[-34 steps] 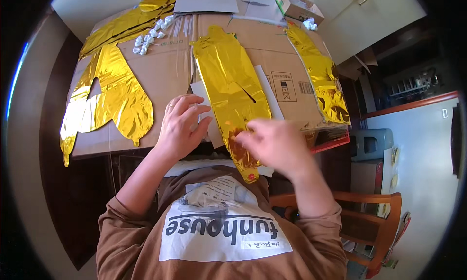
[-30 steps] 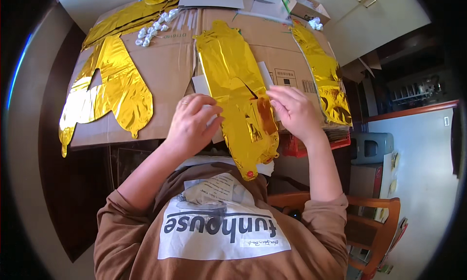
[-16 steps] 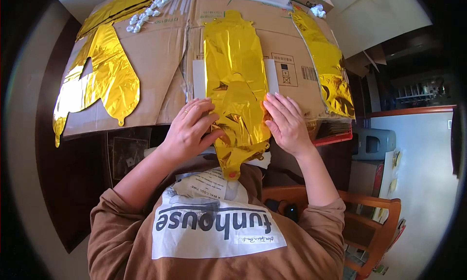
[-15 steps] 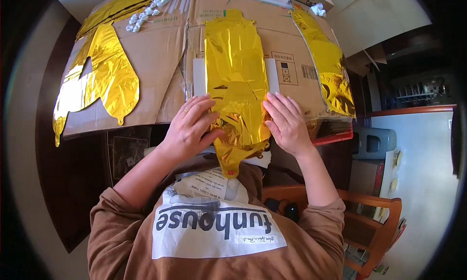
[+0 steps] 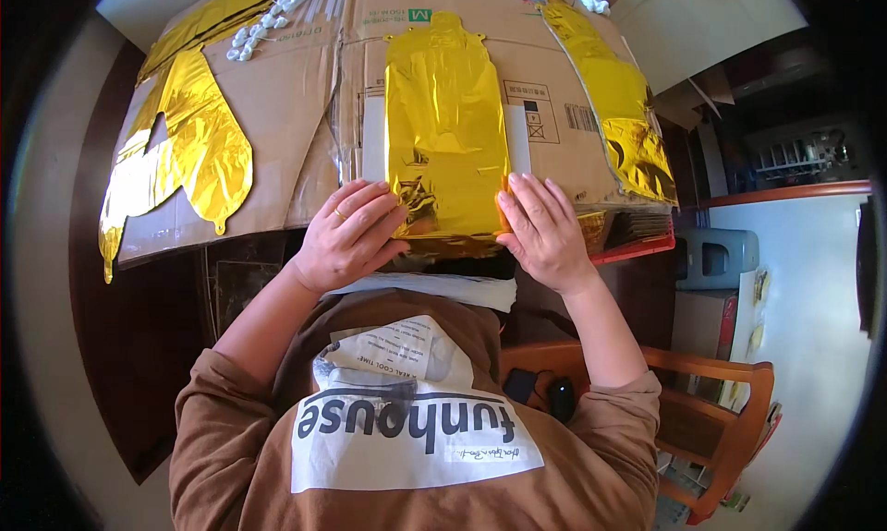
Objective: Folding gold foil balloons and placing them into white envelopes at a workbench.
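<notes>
Foil balloon (image 5: pixel 447 134), gold, deflated: I am seeing it lying flat on the cardboard sheet (image 5: pixel 296 97) covering the worktop, its near end sitting between both hands. Left hand (image 5: pixel 349 235): fingers loosely spread, tips pressing the crumpled near-left edge. Right hand (image 5: pixel 543 228): fingers spread flat, pressing the near-right edge. Printed label (image 5: pixel 529 111): black-lined rectangle lying just right of the balloon. Second gold balloon (image 5: pixel 180 157) is lying far left, a third (image 5: pixel 617 102) far right. White pieces (image 5: pixel 263 28) are clustering near the upper left.
</notes>
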### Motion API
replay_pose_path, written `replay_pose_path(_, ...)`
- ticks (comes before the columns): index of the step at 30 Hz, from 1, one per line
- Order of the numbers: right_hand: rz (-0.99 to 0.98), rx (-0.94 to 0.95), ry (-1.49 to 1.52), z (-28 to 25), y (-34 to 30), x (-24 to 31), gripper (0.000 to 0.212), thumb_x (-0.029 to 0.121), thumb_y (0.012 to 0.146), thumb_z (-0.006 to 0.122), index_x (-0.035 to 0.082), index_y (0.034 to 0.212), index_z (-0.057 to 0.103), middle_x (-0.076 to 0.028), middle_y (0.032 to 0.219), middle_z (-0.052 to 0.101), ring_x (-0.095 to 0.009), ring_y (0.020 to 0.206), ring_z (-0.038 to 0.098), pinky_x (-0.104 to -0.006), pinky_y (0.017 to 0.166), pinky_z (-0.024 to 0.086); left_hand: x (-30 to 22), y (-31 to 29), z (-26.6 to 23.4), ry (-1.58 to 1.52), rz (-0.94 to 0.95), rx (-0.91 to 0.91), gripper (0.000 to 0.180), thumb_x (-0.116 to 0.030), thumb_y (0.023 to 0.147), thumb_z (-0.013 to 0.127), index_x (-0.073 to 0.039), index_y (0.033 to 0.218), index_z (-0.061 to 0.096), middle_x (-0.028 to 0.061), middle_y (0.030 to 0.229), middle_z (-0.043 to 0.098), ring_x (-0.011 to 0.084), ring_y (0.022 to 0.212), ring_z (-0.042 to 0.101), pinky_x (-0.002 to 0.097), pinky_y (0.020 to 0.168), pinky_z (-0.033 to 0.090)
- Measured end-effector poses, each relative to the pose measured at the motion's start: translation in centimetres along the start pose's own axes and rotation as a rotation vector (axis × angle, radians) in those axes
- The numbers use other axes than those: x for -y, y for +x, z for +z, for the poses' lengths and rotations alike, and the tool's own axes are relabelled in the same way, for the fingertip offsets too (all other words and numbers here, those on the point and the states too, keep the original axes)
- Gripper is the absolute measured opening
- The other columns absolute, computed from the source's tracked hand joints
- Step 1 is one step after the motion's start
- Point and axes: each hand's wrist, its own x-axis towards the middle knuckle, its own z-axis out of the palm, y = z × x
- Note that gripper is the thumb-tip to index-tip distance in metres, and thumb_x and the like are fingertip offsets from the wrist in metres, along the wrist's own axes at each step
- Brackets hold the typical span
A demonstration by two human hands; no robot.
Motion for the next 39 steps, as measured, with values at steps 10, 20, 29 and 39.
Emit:
replay_pose_path(10,-0.002,-0.011,0.016,0.0,-0.7,0.2,0.052,0.038,0.097,0.061,0.006,0.138,0.058,-0.015,0.141,0.053,-0.034,0.132,0.05,-0.052,0.112,0.039,0.1,0.1,-0.2,0.003,0.024,-0.002,0.043,-0.019,0.074,0.083,-0.004,0.112,0.07,0.0108,0.117,0.066,0.0306,0.113,0.065,0.0464,0.1,0.051)
replay_pose_path(20,0.006,-0.113,0.029,1.0,-1.3,0.7,0.054,0.026,0.089,0.072,0.009,0.139,0.057,-0.017,0.143,0.051,-0.038,0.13,0.053,-0.0546,0.111,0.04,0.2,-0.1,0.5,0.041,0.052,-0.078,0.04,-0.009,0.07,0.081,-0.008,0.109,0.071,0.008,0.114,0.066,0.0275,0.111,0.065,0.0445,0.097,0.051)
replay_pose_path(29,0.049,-0.152,-0.165,1.4,-0.9,1.9,0.046,0.021,0.095,0.065,0.012,0.139,0.058,-0.017,0.136,0.06,-0.037,0.121,0.06,-0.0556,0.107,0.044,0.2,0.1,0.4,0.064,0.023,-0.034,0.037,-0.011,0.074,0.079,-0.01,0.11,0.072,0.0051,0.112,0.067,0.0242,0.111,0.066,0.0441,0.098,0.049)
replay_pose_path(39,0.036,-0.248,-0.208,1.7,-0.1,1.5,0.032,0.017,0.095,0.065,0.011,0.126,0.069,-0.015,0.123,0.069,-0.034,0.111,0.066,-0.0434,0.094,0.054,0.3,0.1,0.6,0.137,0.016,-0.052,0.029,-0.009,0.076,0.075,-0.011,0.105,0.074,0.0027,0.109,0.068,0.0211,0.109,0.067,0.042,0.098,0.048)
